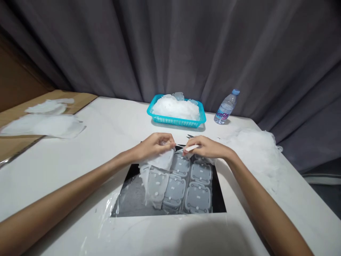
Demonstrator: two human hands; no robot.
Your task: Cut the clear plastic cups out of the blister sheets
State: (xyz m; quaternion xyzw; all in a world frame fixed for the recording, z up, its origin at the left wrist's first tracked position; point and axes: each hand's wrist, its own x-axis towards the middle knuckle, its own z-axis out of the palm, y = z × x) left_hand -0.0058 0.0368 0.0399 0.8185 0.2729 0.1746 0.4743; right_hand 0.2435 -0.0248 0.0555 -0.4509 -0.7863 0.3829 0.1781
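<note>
At far left, cardboard (82,97): a flat brown piece on the white table (80,156); white filmy sheets (53,124) lie over it, the nearer ones reaching past its edge onto the tabletop.
Left hand (160,144): above the back of the dark sheet; thumb and fingers pressed together, pinching a frosted piece (163,160) that hangs below them over the lidlike panels.
Dark sheet (220,204): flat on the table between the forearms; clear film shows along its left side; rounded translucent panels (174,190) with small pale dots lie across its middle and right, a whiter one at their left.
Turquoise basket (176,122): beyond the hands, near the curtain (170,53); heaped with white translucent pieces (176,107).
Right hand (201,146): just right of the left, apart from it; fingers closed, pinching a small white strip (192,148); a dark pointed tip (189,136) shows just behind, the rest hidden.
Bottle (226,108): clear, blue-capped, upright right of the basket.
White pile (253,149): loose, filmy, at far right, near the right forearm.
</note>
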